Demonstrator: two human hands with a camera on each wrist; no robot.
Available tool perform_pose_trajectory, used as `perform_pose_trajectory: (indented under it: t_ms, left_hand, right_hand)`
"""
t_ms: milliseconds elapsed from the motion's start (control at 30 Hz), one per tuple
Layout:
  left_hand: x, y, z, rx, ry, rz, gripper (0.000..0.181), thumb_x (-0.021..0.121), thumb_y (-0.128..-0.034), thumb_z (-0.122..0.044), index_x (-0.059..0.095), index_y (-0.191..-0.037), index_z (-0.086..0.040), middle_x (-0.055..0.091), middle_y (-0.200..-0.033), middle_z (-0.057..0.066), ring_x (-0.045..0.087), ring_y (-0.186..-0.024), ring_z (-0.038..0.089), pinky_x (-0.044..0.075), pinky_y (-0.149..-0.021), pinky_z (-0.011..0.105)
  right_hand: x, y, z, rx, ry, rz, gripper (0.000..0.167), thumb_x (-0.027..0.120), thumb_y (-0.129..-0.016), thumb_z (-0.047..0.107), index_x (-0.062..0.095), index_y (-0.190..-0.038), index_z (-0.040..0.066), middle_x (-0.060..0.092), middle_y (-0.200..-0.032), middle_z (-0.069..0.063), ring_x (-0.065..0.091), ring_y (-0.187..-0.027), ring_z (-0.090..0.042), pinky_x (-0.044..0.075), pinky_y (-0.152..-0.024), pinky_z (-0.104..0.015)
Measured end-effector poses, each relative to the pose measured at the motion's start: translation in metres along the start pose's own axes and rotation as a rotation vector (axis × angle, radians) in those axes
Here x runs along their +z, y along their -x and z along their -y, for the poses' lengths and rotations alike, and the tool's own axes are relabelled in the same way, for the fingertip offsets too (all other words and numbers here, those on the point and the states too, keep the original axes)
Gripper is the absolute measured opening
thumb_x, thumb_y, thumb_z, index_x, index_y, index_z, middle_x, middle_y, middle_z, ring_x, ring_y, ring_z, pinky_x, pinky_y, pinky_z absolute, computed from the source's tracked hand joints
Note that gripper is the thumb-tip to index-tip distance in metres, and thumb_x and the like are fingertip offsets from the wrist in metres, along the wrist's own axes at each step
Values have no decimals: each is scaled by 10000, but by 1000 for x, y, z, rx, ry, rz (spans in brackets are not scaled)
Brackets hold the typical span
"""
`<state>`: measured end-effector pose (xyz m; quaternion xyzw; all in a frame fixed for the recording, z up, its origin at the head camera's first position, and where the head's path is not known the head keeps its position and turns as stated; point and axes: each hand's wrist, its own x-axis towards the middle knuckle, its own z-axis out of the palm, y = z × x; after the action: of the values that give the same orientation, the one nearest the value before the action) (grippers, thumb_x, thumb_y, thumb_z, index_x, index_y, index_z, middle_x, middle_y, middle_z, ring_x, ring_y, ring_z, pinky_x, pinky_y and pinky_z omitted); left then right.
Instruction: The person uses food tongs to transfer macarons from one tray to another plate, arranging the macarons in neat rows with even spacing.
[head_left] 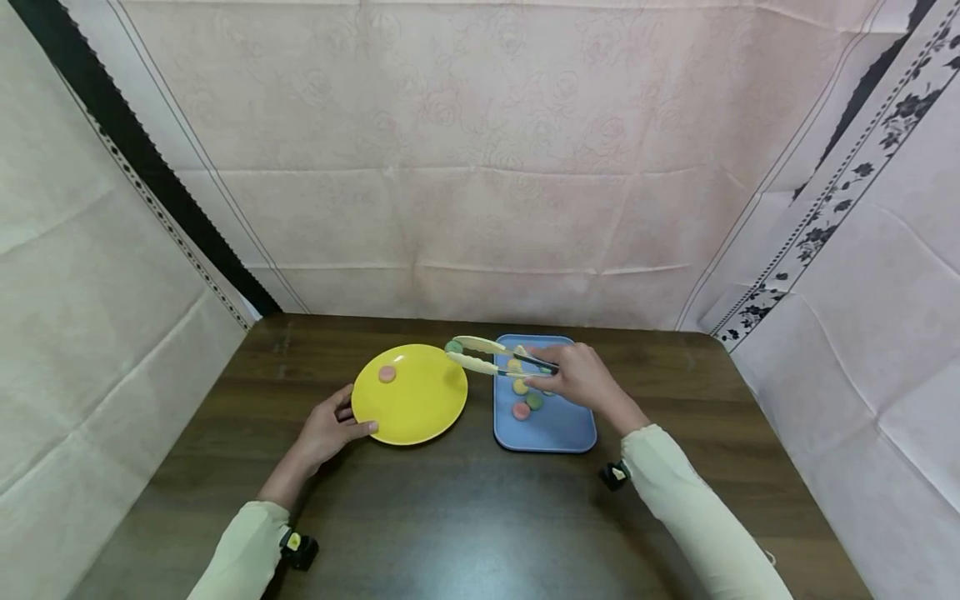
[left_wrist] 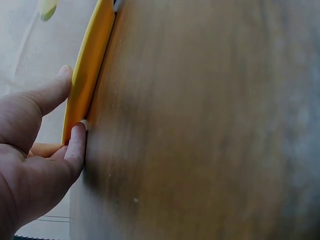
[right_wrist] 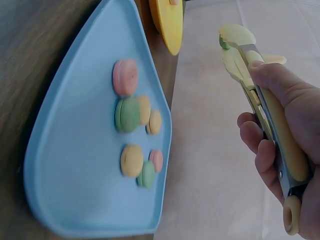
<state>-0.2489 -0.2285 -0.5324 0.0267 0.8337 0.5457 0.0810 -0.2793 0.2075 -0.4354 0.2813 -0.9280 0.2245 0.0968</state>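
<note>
In the head view, a yellow plate [head_left: 412, 404] sat toward the tabletop's [head_left: 480, 517] far edge, somewhat nearer its left corner than the blue tray [head_left: 551, 432], which lay to the plate's right. The left hand [head_left: 330, 425] held the plate at the left side of its rim, and a pink macaron [head_left: 387, 374] rested on it near that side. The right hand [head_left: 581, 379], above the tray, held tongs [head_left: 489, 346] pointing toward the tabletop's left edge; their tips pinched a green macaron [head_left: 453, 347] above the plate's right rim. A pale cloth [head_left: 487, 167] hung behind the far edge.

In the left wrist view, the left grip pinched the rim, thumb on the upper side and fingers at the underside, close to the tabletop. The tongs' tips and the green macaron showed small in the corner.

In the right wrist view, the right grip was wrapped round the tongs' handles, with the green macaron partly hidden between their cream heads. Seven macarons [right_wrist: 131, 160] lay in the tray: three yellow, two green, two pink. Part of the plate showed beyond.
</note>
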Motion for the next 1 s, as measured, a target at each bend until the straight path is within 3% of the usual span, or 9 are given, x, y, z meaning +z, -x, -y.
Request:
perform_pose_trajectory:
  t_ms: [167, 233, 367, 533, 800, 1000]
  left_hand:
    - [1, -1, 2, -5, 1, -1, 972, 818, -898, -228, 206, -1607, 32, 427, -1539, 267, 546, -1319, 405, 578, -928, 340]
    - [1, -1, 1, -4, 2, -1, 977, 819, -897, -231, 203, -1606, 36, 426, -1539, 269, 544, -1321, 406, 578, -927, 337]
    - [1, -1, 0, -4, 1, 1, 978, 820, -896, -237, 204, -1606, 37, 422, -1541, 271, 541, -1324, 409, 577, -934, 347]
    - [1, 0, 0, -12, -7, 1, 975, 812, -904, -232, 193, -1609, 34, 415, -1547, 268, 533, -1332, 410, 569, -955, 370]
    - [0, -1, -1, -24, -15, -9, 970, 817, -897, -245, 214, -1609, 19, 420, -1544, 264, 537, -1330, 404, 558, -977, 406]
    - [1, -1, 0, -37, -13, -12, 980, 822, -893, -254, 212, -1611, 16, 421, -1540, 268, 531, -1337, 403, 556, -980, 407]
  right_hand:
    - [12, -15, 7, -54, 6, 3, 416, 827, -871, 356, 777, -1183, 84, 782, -990, -56, 623, -710, -117, 549, -666, -351]
    - [17, -21, 10, -59, 17, 13, 390, 823, -872, 367, 784, -1166, 113, 774, -931, -24, 597, -676, -116, 538, -643, -351]
    - [27, -30, 15, -42, 28, 50, 406, 803, -884, 408, 778, -1189, 142, 777, -989, -5, 610, -701, -91, 538, -656, -324]
    - [39, -40, 20, -37, 6, 75, 359, 796, -889, 420, 789, -1115, 141, 756, -890, -9, 531, -630, -96, 489, -613, -303]
    - [56, -52, 28, 17, 36, 109, 503, 802, -876, 447, 755, -1240, 103, 729, -823, -28, 522, -625, -87, 491, -631, -307]
    - [66, -59, 32, 28, 12, 138, 504, 818, -872, 411, 746, -1247, 83, 753, -866, -49, 499, -566, -94, 446, -551, -269]
